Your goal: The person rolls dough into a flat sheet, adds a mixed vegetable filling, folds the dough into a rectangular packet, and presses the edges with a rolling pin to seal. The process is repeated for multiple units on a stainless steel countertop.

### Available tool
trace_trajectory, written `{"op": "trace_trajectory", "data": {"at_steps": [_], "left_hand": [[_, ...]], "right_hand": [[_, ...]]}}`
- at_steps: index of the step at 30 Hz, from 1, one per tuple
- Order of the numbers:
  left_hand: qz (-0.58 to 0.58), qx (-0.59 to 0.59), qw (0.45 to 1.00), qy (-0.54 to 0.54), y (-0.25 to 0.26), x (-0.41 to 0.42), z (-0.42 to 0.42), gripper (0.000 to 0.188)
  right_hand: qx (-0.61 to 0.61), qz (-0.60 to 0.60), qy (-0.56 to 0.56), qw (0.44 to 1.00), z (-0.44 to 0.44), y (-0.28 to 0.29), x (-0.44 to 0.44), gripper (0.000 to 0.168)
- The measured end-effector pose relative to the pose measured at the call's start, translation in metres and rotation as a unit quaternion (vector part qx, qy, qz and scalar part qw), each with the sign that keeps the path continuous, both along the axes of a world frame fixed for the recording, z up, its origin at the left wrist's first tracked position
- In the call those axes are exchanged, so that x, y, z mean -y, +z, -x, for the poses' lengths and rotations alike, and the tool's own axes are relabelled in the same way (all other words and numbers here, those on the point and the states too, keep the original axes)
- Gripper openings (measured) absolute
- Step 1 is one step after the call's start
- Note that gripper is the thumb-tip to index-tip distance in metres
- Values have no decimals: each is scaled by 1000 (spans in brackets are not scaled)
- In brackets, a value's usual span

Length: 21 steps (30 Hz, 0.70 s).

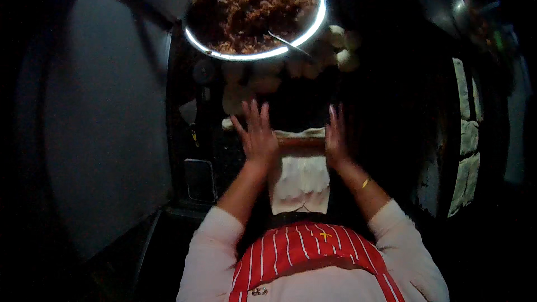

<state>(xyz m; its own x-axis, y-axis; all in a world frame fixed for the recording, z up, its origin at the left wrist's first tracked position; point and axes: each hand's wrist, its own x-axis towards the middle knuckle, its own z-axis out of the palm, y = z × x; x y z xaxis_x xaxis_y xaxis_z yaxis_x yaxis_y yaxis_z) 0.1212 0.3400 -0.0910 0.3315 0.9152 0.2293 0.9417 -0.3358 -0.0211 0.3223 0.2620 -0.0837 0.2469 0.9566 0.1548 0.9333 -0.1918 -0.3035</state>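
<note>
A sheet of pale dough (pixel 305 180) lies in front of me on the dark worktop, its near edge close to my apron. Across it runs a brown wooden rolling pin (pixel 301 142), with a strip of dough showing just beyond. My left hand (pixel 256 136) is at the pin's left end, fingers stretched forward and spread. At the right end, my right hand (pixel 337 139) also has its fingers extended forward. Both palms appear to rest on the pin, without fingers wrapped around it. The pin's ends are hidden by the hands.
A large metal bowl (pixel 322 12) of brown chopped filling stands at the far side, with a thin utensil (pixel 289 43) over its rim. Dough pieces (pixel 346 58) lie near it. A dark rectangular object (pixel 199 179) is at left. Folded dough pieces (pixel 469 138) line the right side.
</note>
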Motion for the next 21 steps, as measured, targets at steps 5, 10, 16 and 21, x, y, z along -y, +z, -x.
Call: {"op": "trace_trajectory", "data": {"at_steps": [5,10,16,21], "left_hand": [[-73,19,997,-5,2,-41,-14,49],[-107,100,987,-60,-5,-7,-8,16],[12,95,994,-45,15,-68,-25,18],[98,154,978,-101,-15,-29,-2,24]], "right_hand": [[-250,-143,7,958,-13,6,-59,52],[-163,-93,-3,982,-12,-20,-38,47],[-279,105,-31,954,-39,32,-93,33],[-117,3,221,968,-55,23,-45,35]]}}
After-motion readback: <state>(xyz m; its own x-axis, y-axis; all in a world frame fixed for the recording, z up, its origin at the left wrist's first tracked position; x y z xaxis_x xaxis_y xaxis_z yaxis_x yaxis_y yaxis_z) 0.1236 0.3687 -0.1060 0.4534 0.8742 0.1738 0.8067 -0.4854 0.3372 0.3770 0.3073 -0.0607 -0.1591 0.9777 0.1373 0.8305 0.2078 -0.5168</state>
